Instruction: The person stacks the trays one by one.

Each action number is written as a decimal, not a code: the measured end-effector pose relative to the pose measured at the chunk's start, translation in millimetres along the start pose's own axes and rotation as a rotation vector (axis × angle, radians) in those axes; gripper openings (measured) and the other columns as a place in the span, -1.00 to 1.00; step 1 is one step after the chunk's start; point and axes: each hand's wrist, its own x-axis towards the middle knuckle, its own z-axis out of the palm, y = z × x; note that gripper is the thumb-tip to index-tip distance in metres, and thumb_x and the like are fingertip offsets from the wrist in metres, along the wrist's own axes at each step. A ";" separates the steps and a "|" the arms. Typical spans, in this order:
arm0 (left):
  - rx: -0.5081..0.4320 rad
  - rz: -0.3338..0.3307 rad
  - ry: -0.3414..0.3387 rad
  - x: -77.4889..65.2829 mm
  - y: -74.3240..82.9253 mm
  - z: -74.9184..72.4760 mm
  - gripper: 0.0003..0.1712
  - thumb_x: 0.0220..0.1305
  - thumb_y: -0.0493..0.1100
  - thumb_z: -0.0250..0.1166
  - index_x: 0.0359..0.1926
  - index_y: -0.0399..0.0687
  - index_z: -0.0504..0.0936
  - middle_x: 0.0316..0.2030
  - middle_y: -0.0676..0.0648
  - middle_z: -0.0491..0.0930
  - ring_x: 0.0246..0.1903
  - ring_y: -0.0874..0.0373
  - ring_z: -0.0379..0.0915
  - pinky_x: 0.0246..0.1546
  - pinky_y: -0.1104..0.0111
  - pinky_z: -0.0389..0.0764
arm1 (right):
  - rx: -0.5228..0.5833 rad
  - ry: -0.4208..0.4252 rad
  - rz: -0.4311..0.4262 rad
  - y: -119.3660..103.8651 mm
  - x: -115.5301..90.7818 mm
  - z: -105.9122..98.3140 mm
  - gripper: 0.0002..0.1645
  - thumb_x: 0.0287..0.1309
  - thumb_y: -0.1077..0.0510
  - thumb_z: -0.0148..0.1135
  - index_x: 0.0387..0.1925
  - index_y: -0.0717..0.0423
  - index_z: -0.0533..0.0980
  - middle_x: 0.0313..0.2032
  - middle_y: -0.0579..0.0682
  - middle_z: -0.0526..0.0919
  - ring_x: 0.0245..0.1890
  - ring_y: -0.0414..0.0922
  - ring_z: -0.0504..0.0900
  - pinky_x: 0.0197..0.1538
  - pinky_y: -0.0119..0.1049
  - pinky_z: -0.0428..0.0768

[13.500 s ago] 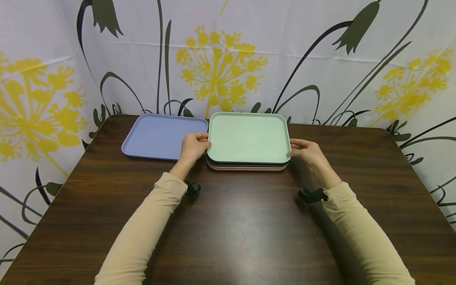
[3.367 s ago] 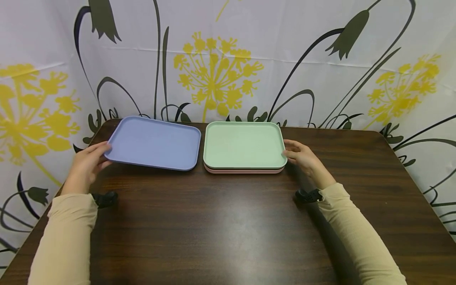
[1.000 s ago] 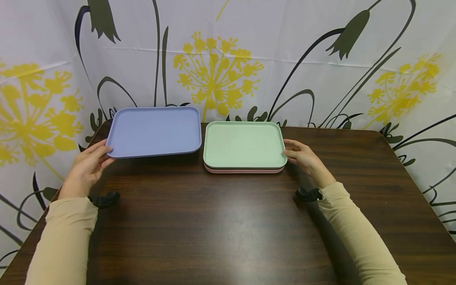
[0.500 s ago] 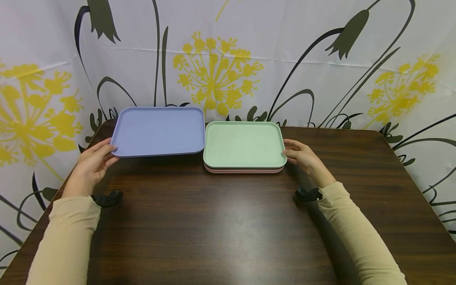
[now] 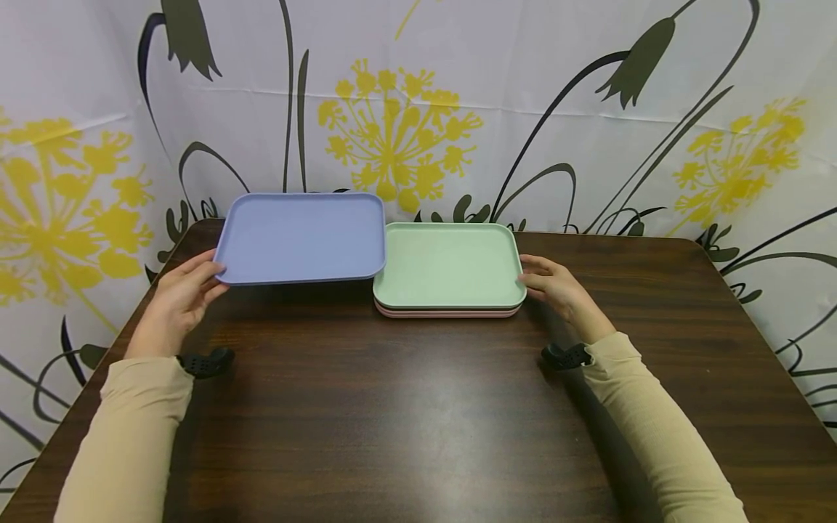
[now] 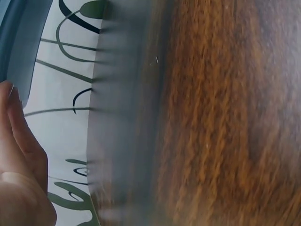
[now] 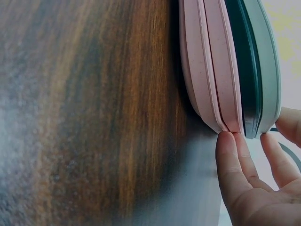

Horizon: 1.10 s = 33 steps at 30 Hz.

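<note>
My left hand grips a light blue tray at its near left corner, thumb above and fingers below. The tray hangs above the table, and its right edge overlaps the left edge of a light green tray. That green tray tops a stack; in the right wrist view a dark green tray and pink trays lie under it. Fingertips of my right hand touch the stack's right side, with the thumb at the top tray's rim. In the left wrist view only a corner of the blue tray shows.
The dark wooden table stretches in front of the stack and to both sides. A curtain with flower prints hangs right behind its far edge. Each wrist wears a black camera band.
The left hand has left the stack's side and lifted the blue tray off the table. Lately that tray moves rightward, now overlapping the green one. The right hand stays at the stack.
</note>
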 end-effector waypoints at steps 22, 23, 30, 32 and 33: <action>0.018 -0.016 -0.016 6.1 -7.4 15.5 -0.61 0.25 -0.51 0.10 -0.41 -0.01 0.74 -0.51 -0.01 0.69 -0.51 0.22 0.62 -0.52 0.48 0.69 | 0.014 0.002 -0.031 -5.4 -3.0 -4.6 -0.30 0.35 0.28 0.01 0.43 0.33 0.03 -0.02 -0.05 0.39 -0.20 -0.46 0.54 0.00 -0.58 0.58; 0.023 -0.017 -0.013 6.1 -7.8 16.3 -0.61 0.25 -0.50 0.11 -0.41 0.00 0.74 -0.51 -0.01 0.69 -0.51 0.23 0.62 -0.51 0.49 0.69 | 0.014 0.006 -0.031 -6.0 -3.3 -5.3 -0.31 0.36 0.28 0.00 0.42 0.34 0.03 0.01 -0.02 0.39 -0.20 -0.46 0.54 0.03 -0.56 0.58; 0.032 -0.017 -0.018 6.4 -10.2 21.9 -0.64 0.24 -0.50 0.12 -0.39 0.01 0.72 -0.49 0.00 0.69 -0.49 0.23 0.63 -0.50 0.49 0.69 | 0.048 0.031 -0.035 -12.0 -5.9 -11.7 -0.29 0.34 0.29 0.02 0.42 0.36 0.02 0.05 0.02 0.42 -0.15 -0.43 0.56 0.22 -0.39 0.54; 0.032 -0.019 -0.022 6.6 -11.0 23.3 -0.63 0.24 -0.50 0.12 -0.39 0.01 0.73 -0.50 -0.01 0.70 -0.50 0.23 0.63 -0.51 0.49 0.69 | 0.076 0.034 -0.037 -14.8 -7.2 -13.8 -0.28 0.34 0.30 0.02 0.42 0.36 0.01 -0.05 -0.09 0.48 -0.16 -0.42 0.58 0.18 -0.43 0.56; 0.031 -0.020 -0.023 6.6 -11.3 23.9 -0.63 0.24 -0.50 0.12 -0.40 0.01 0.73 -0.50 -0.01 0.70 -0.51 0.22 0.63 -0.52 0.49 0.69 | 0.089 0.035 -0.036 -16.2 -7.6 -14.8 -0.29 0.34 0.30 0.02 0.42 0.36 0.01 -0.11 -0.15 0.50 -0.17 -0.41 0.59 0.13 -0.47 0.57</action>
